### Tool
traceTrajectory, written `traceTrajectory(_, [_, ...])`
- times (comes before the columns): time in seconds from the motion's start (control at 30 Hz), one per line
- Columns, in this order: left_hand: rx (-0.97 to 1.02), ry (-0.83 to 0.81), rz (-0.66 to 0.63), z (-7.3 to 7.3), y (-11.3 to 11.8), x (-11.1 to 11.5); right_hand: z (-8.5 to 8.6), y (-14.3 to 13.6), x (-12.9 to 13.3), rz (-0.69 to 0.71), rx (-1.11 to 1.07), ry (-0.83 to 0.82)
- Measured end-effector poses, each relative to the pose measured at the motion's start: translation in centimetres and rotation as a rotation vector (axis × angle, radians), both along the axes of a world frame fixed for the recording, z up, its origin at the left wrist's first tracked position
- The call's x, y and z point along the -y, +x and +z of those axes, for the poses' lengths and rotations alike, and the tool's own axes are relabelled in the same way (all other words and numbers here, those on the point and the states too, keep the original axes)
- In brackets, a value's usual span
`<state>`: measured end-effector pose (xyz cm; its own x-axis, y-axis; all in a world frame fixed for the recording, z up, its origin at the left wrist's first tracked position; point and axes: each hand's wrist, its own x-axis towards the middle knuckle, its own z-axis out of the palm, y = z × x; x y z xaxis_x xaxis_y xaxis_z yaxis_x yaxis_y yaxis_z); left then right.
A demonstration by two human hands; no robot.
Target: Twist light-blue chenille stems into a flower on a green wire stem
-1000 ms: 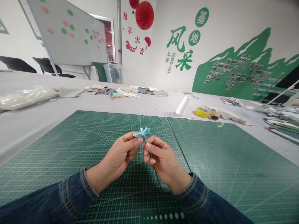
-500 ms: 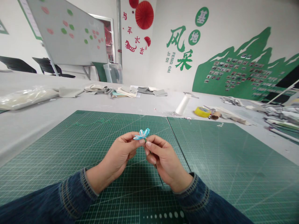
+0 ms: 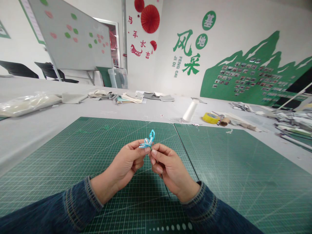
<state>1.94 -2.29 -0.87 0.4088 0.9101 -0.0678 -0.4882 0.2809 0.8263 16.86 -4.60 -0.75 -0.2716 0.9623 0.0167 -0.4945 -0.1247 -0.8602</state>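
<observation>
A small blue flower (image 3: 149, 141) with white beaded petals is held up above the green cutting mat (image 3: 97, 143). My left hand (image 3: 125, 165) pinches its lower left side between thumb and fingers. At the flower's base, my right hand (image 3: 169, 167) has its fingers closed on the green stem (image 3: 150, 148). The fingertips of both hands nearly meet there. A thin dark stem end (image 3: 167, 189) sticks out below my right hand. One blue petal points upward, and others lean to the left.
A white thread cone (image 3: 190, 111), yellow tape roll (image 3: 211, 118) and brown cardboard roll (image 3: 224, 122) lie beyond the mats. Cloth pieces (image 3: 133, 97) line the table's back. A plastic-wrapped bundle (image 3: 29, 103) is at the left. Green thread (image 3: 106, 127) lies on the mat.
The flower has turned a little in my fingers, and a blue petal now stands taller at its right. Both hands keep their grip and have barely moved.
</observation>
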Motion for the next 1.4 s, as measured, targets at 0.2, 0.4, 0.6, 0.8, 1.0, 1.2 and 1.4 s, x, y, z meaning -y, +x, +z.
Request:
traceTrajectory(0.2, [-0.023,0.008,-0.092,0.2,-0.3,0.1,0.1,0.1,0.1,0.027,-0.015,-0.006])
traceTrajectory(0.4, [0.026,0.000,-0.040,0.1,-0.2,-0.1,0.3,0.2,0.2,0.034,-0.011,-0.012])
traceTrajectory(0.6, [0.040,-0.002,-0.020,0.0,-0.1,-0.1,0.4,0.1,0.2,0.031,-0.006,-0.007])
traceTrajectory(0.8, [-0.018,0.019,-0.006,0.2,-0.1,-0.1,0.2,0.1,0.1,-0.082,0.056,0.024])
traceTrajectory(1.0, [-0.200,0.164,-0.014,0.6,-0.1,-0.1,0.3,0.5,-0.3,-0.248,0.098,0.059])
traceTrajectory(1.2, [-0.807,0.690,0.166,0.8,-0.8,-0.5,0.3,1.3,-0.9,-0.427,0.261,0.079])
traceTrajectory(1.4, [-1.287,1.326,0.422,0.7,-2.1,-0.5,0.4,1.7,-0.9,-0.573,0.682,0.295])
